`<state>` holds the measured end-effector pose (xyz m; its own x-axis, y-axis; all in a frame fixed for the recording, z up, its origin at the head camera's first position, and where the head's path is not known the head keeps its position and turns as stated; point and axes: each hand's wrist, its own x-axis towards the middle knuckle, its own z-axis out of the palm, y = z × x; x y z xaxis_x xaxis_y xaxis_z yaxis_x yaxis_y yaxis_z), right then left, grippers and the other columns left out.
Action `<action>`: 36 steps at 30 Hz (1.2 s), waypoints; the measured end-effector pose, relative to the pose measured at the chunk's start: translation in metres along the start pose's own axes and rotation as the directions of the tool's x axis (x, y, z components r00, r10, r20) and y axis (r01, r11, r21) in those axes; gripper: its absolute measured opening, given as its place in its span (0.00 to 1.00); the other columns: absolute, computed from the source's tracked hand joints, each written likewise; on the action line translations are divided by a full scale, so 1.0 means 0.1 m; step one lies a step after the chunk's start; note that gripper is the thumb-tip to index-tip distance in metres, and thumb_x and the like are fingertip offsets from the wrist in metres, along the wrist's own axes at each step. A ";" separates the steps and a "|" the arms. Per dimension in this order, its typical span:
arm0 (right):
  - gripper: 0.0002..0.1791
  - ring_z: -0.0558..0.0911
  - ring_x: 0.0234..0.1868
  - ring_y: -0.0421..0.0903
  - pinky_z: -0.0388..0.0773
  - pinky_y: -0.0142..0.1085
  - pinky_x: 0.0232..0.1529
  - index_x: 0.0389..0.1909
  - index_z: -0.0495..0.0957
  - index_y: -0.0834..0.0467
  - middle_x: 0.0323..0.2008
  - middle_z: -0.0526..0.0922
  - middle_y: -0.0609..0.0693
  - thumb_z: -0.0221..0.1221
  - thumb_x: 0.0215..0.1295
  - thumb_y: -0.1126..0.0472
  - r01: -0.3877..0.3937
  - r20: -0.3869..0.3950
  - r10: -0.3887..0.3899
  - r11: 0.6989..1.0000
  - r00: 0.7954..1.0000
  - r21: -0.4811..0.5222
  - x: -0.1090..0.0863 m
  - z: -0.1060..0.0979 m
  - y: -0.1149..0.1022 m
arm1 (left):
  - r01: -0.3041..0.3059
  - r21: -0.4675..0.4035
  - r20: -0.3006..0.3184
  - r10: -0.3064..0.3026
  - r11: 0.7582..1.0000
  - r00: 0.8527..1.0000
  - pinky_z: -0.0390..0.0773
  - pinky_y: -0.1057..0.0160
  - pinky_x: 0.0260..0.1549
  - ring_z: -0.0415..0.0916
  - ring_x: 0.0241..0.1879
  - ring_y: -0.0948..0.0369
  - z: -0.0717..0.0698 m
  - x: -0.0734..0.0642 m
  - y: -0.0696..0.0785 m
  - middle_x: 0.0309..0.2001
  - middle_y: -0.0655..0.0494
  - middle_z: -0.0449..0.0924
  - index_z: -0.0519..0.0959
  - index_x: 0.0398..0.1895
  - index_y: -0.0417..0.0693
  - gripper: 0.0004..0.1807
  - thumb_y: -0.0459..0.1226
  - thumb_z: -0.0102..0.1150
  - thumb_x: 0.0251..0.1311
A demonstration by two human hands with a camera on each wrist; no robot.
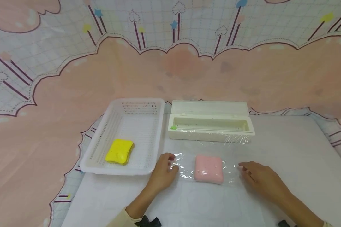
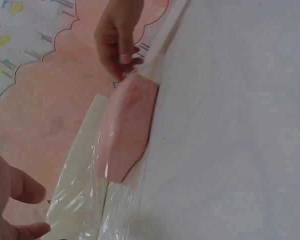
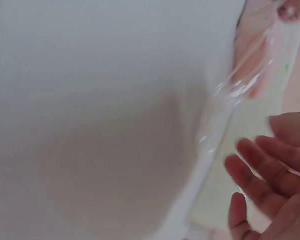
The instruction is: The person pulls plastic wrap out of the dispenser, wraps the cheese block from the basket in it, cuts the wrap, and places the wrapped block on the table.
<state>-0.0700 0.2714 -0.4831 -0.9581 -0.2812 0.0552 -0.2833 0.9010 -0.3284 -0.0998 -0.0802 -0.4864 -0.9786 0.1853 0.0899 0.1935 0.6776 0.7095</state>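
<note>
A pink square block [image 1: 208, 169] with rounded corners lies on the white table, clear plastic film [image 1: 184, 165] spread over and around it. The film reaches back to a cream cling-film dispenser [image 1: 210, 136] with its lid up. My left hand [image 1: 163, 171] is at the film's left edge, thumb and fingers apart; the left wrist view shows a gap between the fingertips [image 2: 32, 230]. On the other side, my right hand [image 1: 262, 179] hovers by the film's right edge. Its fingers [image 3: 262, 180] are spread and relaxed in the right wrist view, holding nothing.
A white perforated basket [image 1: 142, 168] stands left of the dispenser, with a yellow block [image 1: 120, 151] inside. A small green piece [image 1: 173, 127] sits at the dispenser's left end. Behind the table hangs a patterned peach cloth [image 1: 204, 78].
</note>
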 end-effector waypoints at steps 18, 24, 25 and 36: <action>0.42 0.67 0.75 0.50 0.76 0.59 0.57 0.77 0.63 0.45 0.78 0.63 0.47 0.65 0.64 0.41 0.478 0.028 -0.501 0.806 0.865 -0.349 0.00 0.31 -0.29 | -0.567 0.630 0.452 0.343 0.530 0.823 0.66 0.31 0.66 0.51 0.81 0.56 0.32 -0.20 0.29 0.82 0.65 0.52 0.61 0.79 0.67 0.32 0.52 0.53 0.73; 0.44 0.77 0.67 0.60 0.83 0.52 0.50 0.69 0.75 0.47 0.69 0.76 0.59 0.77 0.46 0.49 0.536 -0.076 -0.572 0.801 0.817 -0.267 0.13 0.29 -0.33 | -0.592 0.625 0.463 0.369 0.509 0.806 0.74 0.38 0.62 0.60 0.77 0.58 0.31 -0.10 0.27 0.78 0.66 0.60 0.67 0.75 0.71 0.28 0.50 0.55 0.73; 0.43 0.78 0.65 0.60 0.84 0.52 0.50 0.68 0.76 0.47 0.67 0.78 0.59 0.78 0.45 0.51 0.542 -0.088 -0.577 0.801 0.812 -0.253 0.16 0.29 -0.34 | -0.594 0.618 0.469 0.366 0.515 0.804 0.75 0.39 0.62 0.61 0.77 0.58 0.30 -0.09 0.28 0.78 0.66 0.62 0.68 0.74 0.71 0.28 0.50 0.56 0.72; 0.32 0.86 0.55 0.54 0.85 0.49 0.50 0.66 0.79 0.44 0.61 0.84 0.53 0.71 0.58 0.60 0.509 -0.102 -0.508 0.861 0.855 -0.013 0.35 0.17 -0.29 | -0.618 0.465 0.461 0.423 0.634 0.780 0.76 0.48 0.60 0.68 0.71 0.57 0.22 0.12 0.27 0.74 0.61 0.69 0.72 0.72 0.64 0.38 0.55 0.71 0.58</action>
<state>-0.0948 0.2294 -0.4880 -0.6801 -0.6642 0.3103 -0.7322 0.6365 -0.2423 -0.1053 -0.0441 -0.4819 -0.6494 0.7590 0.0478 0.7602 0.6461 0.0691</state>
